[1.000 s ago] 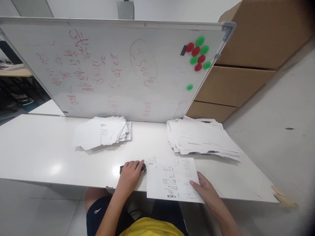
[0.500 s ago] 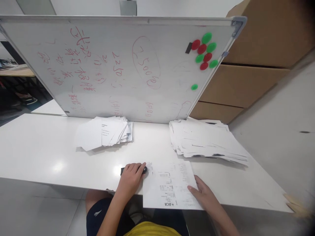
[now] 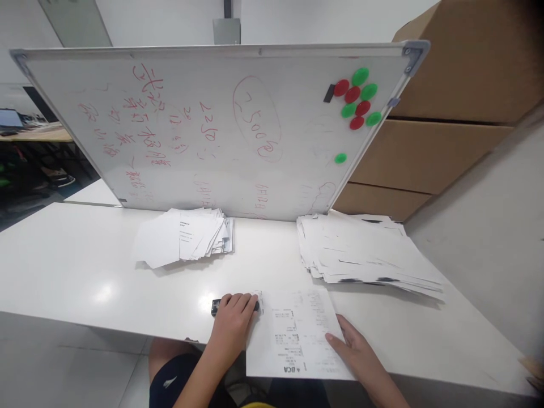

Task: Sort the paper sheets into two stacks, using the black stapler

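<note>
White table (image 3: 85,266) fills the lower view, with a whiteboard (image 3: 221,130) leaning on its far edge, covered in red writing and carrying a cluster of red and green magnets (image 3: 356,101) near its upper right corner. Brown cardboard boxes (image 3: 446,113) stand behind the board on the right.

At the near edge, the left hand (image 3: 233,320) lies palm down over a small black stapler (image 3: 217,306), its fingers close together and curled over the tool's top, with only the left end of the stapler showing. The stapler's right end meets the top left corner of a printed sheet (image 3: 295,334), which lies flat and hangs slightly over the table's near edge. The right hand (image 3: 356,350) rests on the sheet's lower right part, fingers slightly spread and pressing the paper down.

Farther back, a small fanned stack of slips (image 3: 182,241) lies to the left, and a larger loose pile of papers (image 3: 365,255) lies to the right, just beside the board's foot.
</note>
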`<state>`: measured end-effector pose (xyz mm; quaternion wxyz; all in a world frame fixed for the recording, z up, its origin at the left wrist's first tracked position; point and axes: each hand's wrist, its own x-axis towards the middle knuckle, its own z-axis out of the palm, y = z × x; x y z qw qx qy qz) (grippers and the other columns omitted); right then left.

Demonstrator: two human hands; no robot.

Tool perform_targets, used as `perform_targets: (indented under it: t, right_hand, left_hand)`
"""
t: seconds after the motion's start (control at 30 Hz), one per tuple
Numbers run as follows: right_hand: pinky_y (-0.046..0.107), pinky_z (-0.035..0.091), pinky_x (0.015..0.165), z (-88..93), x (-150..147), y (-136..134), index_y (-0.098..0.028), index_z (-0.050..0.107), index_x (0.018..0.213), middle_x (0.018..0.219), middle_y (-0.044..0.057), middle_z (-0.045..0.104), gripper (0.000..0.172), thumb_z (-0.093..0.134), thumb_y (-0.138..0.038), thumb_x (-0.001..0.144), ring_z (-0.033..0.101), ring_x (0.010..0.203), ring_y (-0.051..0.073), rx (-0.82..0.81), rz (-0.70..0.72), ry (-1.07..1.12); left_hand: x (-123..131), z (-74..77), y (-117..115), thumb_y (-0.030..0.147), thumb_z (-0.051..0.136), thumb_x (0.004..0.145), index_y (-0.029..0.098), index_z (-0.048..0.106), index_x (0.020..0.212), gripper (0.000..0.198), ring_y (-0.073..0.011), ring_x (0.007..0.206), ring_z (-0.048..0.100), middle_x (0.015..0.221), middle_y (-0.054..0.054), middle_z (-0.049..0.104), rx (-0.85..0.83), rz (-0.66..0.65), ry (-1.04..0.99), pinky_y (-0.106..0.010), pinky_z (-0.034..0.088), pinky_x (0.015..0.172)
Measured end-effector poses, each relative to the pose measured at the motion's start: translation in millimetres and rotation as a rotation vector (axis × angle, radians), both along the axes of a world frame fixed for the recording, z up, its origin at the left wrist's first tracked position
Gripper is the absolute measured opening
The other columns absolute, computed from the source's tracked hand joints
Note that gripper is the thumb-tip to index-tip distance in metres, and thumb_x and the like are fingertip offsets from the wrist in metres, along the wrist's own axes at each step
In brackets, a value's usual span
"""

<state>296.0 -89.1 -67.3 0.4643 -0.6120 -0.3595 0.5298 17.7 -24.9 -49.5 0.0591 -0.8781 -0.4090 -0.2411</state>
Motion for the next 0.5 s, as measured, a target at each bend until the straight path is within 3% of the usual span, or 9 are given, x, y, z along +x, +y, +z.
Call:
perform_targets:
  t: [0.23, 0.4, 0.5]
  right_hand:
    - [0.044, 0.055, 0.082, 9.3, -1, 12, -0.024, 0.067, 0.106, 0.112, 0.009, 0.071, 0.043, 0.069, -0.041, 0.067, 0.066, 0.101, 0.034, 0.037, 0.017, -0.126]
    - [0.042, 0.054, 0.086, 18.8, 21, 17, -0.022, 0.067, 0.106, 0.112, 0.009, 0.071, 0.050, 0.067, -0.048, 0.064, 0.066, 0.103, 0.035, 0.048, 0.010, -0.274]
    - [0.041, 0.050, 0.093, 25.2, 57, 29, -0.013, 0.061, 0.119, 0.121, 0.015, 0.066, 0.066, 0.062, -0.050, 0.065, 0.060, 0.113, 0.036, 0.034, -0.192, -0.459]
  left_hand:
    - [-3, -4.1, -3, 0.014, 0.041, 0.093, 0.018, 0.056, 0.119, 0.031, -0.0215, 0.091, 0.062, 0.105, -0.008, 0.067, 0.078, 0.001, -0.026, -0.038, 0.042, 0.080]
    - [-7, -2.6, -4, 0.017, 0.041, 0.093, 0.014, 0.054, 0.124, 0.034, -0.0208, 0.096, 0.061, 0.107, -0.009, 0.067, 0.122, -0.008, -0.063, -0.036, 0.045, 0.082]
    - [-6, -0.8, -6, 0.017, 0.042, 0.093, 0.014, 0.053, 0.126, 0.035, -0.0211, 0.100, 0.060, 0.111, -0.009, 0.066, 0.099, 0.007, -0.078, -0.036, 0.045, 0.084]
